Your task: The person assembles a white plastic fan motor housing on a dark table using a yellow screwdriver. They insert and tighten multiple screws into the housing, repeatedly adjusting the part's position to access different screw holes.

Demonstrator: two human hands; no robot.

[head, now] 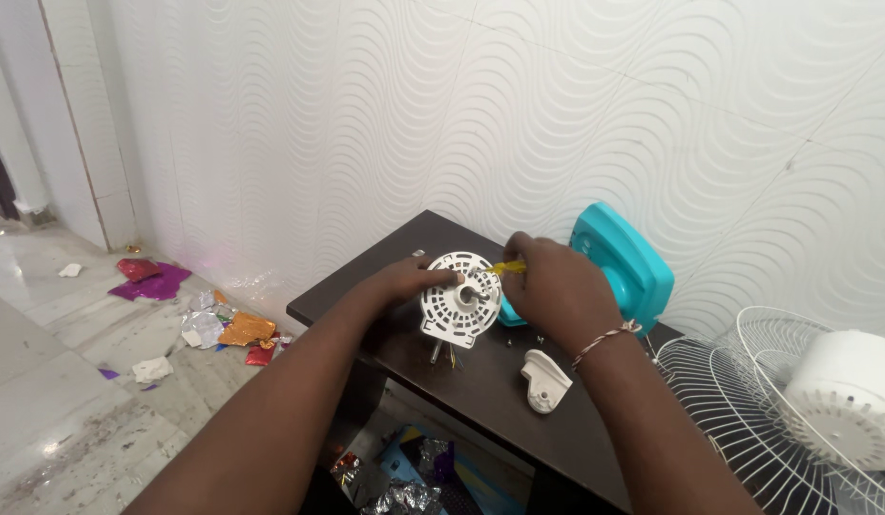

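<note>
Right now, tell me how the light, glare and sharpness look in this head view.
Head view: soft, even daylight; a pale sheen of glare on the marble floor at lower left; the white vented motor cover and both hands, left hand and right hand, are fairly sharp; the wire fan guard bends slightly near the frame edge.

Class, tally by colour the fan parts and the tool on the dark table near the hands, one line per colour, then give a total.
White: 2, the round vented motor cover held by the left hand, and a small bracket.
Turquoise: 1, the fan housing.
Yellow: 1, the screwdriver handle in the right hand.
Total: 4
</note>
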